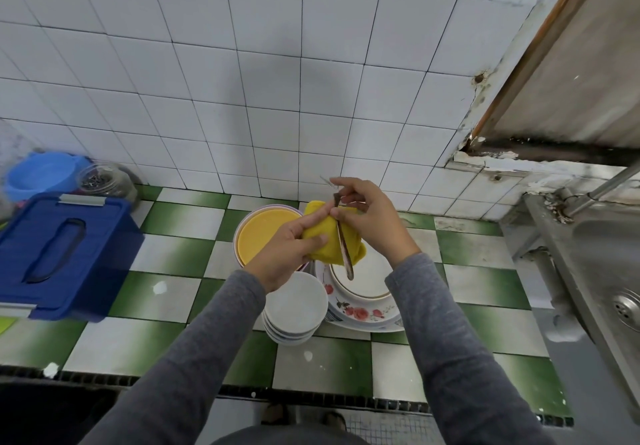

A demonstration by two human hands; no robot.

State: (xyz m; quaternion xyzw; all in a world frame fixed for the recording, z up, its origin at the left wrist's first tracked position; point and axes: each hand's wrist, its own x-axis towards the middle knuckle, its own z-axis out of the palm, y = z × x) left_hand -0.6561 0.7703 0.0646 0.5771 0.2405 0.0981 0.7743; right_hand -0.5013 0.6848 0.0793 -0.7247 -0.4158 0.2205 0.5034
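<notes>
The left grip (291, 247) is curled round a folded yellow cloth (320, 228), with the thumb on the near side and the fingers laid over the top. The right grip (367, 223) pinches the upper end of a thin metal spoon (344, 254) between thumb and fingertips. The spoon runs down across the cloth and touches it. Its lower end hangs free below the cloth, above a white plate. Both grips are held up over the dishes, close together, and grey sleeves cover both forearms.

Just under them, on the green-and-white checked worktop (166, 292), sits the white plate with a gold rim (367, 282). It rests on a larger flowered plate (360, 313). To the left of these and touching them is a stack of white bowls (294, 306). Behind the stack, partly hidden by the left grip, is a round yellow dish (266, 233) nested in a pale rim.

Well to the left lies a dark blue box (65, 247) with a handle set into its lid. Behind it, against the white wall tiles (242, 98), are a light blue bowl (41, 174) and a clear jar (104, 181) holding something dark. At the right edge is a steel sink (602, 254) with its drain (627, 306).
</notes>
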